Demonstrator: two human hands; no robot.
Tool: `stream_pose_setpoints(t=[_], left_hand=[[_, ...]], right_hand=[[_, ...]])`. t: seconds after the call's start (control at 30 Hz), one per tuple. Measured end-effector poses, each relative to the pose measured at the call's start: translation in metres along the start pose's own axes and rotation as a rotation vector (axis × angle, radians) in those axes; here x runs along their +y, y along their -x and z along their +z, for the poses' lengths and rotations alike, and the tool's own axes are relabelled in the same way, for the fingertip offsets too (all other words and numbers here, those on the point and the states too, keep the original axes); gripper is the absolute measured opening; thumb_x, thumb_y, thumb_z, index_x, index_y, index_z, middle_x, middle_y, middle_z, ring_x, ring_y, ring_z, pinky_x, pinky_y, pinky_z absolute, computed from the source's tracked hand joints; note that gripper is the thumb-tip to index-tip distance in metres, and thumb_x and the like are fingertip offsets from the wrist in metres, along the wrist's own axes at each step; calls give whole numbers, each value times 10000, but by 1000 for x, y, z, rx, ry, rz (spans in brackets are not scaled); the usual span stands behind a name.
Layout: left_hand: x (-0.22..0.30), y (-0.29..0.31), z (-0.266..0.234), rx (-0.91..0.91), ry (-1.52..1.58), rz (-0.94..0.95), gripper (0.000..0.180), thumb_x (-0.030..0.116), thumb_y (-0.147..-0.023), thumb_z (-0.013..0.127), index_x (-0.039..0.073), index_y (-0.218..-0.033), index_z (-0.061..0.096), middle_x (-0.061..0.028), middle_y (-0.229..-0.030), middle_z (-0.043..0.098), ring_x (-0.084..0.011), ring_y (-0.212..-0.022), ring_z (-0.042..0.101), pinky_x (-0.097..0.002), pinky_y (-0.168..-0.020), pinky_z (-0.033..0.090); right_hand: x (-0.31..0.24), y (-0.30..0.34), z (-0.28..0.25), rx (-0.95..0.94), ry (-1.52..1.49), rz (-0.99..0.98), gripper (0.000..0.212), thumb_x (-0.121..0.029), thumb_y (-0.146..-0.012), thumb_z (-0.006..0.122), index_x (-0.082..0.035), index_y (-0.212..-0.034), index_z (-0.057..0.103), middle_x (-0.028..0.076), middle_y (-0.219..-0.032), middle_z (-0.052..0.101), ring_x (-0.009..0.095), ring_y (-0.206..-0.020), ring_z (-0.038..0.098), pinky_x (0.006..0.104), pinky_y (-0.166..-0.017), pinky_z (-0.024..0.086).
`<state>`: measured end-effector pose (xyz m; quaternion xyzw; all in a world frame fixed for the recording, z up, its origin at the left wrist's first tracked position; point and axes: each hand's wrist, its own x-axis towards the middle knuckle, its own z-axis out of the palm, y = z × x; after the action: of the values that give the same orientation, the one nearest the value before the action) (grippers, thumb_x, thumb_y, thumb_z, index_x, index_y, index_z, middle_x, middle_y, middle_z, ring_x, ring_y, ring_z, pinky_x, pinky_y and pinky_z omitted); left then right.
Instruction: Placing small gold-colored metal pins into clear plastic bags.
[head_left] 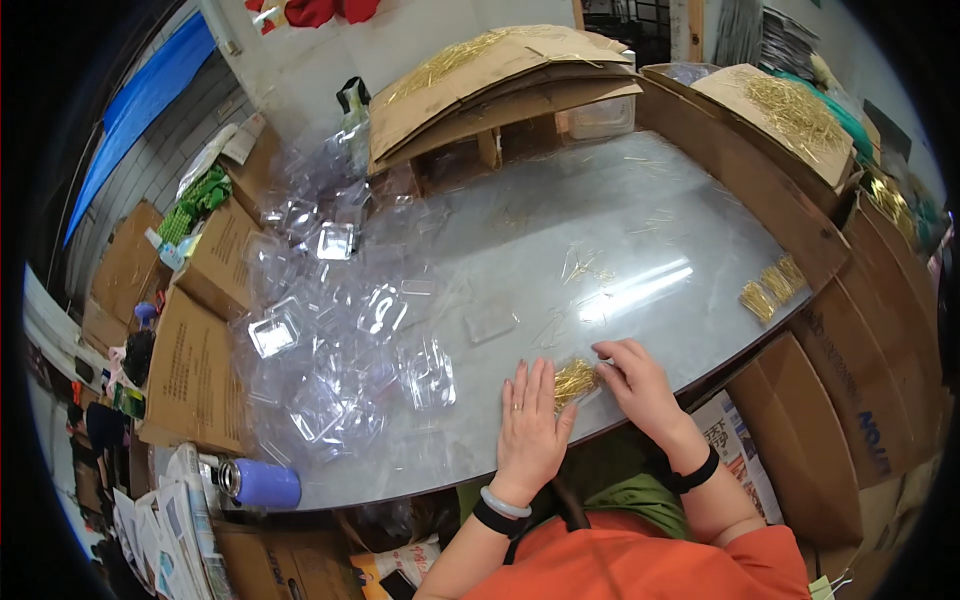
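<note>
A bundle of thin gold strips (575, 381) lies near the table's front edge, between my hands, in what looks like a small clear plastic box (591, 397). My left hand (530, 425) rests beside its left side, fingers stretched out flat and the thumb near the strips. At the right side, my right hand (640, 388) has its fingers curled and its thumb and forefinger close together on the box's edge. How firmly it grips is hard to see. Just beyond my left hand, an empty clear plastic piece (490, 323) lies on the grey table (500, 260).
Many clear plastic boxes (330, 370) are heaped on the left. Several filled gold bundles (772, 288) stand at the right edge. Loose gold strips (588, 268) lie mid-table. A cardboard shelf (500, 90) stands at the back, a purple bottle (262, 483) at the front left.
</note>
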<state>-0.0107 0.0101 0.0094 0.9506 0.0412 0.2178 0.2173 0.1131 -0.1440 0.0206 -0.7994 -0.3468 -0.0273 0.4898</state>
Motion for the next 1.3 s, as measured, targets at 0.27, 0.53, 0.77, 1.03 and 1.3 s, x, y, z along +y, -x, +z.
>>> stream_pose_setpoints(t=[0.27,0.53,0.77,1.03,1.3], left_hand=[[-2,3,-3,29,-3,43,515,218,-1017,573,-27,-1453,451,-245,-1479,470,-453,-1403,412,-549,-1189,307],[-1,6,2,43,-21,42,493,215,-1012,587,-25,-1428,477,-247,-1489,455,-452,-1388,424,-537,-1181,327],[-4,5,3,76,30,51,547,239,-1004,613,-25,-1454,450,-237,-1501,452,-455,-1408,403,-527,-1178,335],[-12,11,4,67,71,79,568,280,-996,633,-35,-1438,464,-234,-1457,496,-444,-1387,423,-514,-1164,349],[-13,12,7,80,92,92,563,315,-989,636,-43,-1402,498,-233,-1416,525,-430,-1343,461,-498,-1152,368]], right_hand=[[0,-6,11,43,102,-114,179,-33,-867,678,-47,-1044,695,139,-964,644,349,-917,647,422,-770,533],[3,-2,16,36,52,-189,164,-33,-883,664,-46,-1044,689,146,-1112,636,347,-997,639,420,-859,531],[-2,15,-10,-85,2,-187,157,-99,-841,739,-36,-967,671,133,-1083,623,338,-1015,613,419,-880,509],[-4,24,3,29,84,-188,183,-114,-814,788,-25,-908,658,134,-1084,616,349,-1021,599,439,-892,496],[-1,31,1,-30,40,-201,169,-95,-822,782,-29,-897,645,137,-1119,612,359,-1059,589,431,-913,494]])
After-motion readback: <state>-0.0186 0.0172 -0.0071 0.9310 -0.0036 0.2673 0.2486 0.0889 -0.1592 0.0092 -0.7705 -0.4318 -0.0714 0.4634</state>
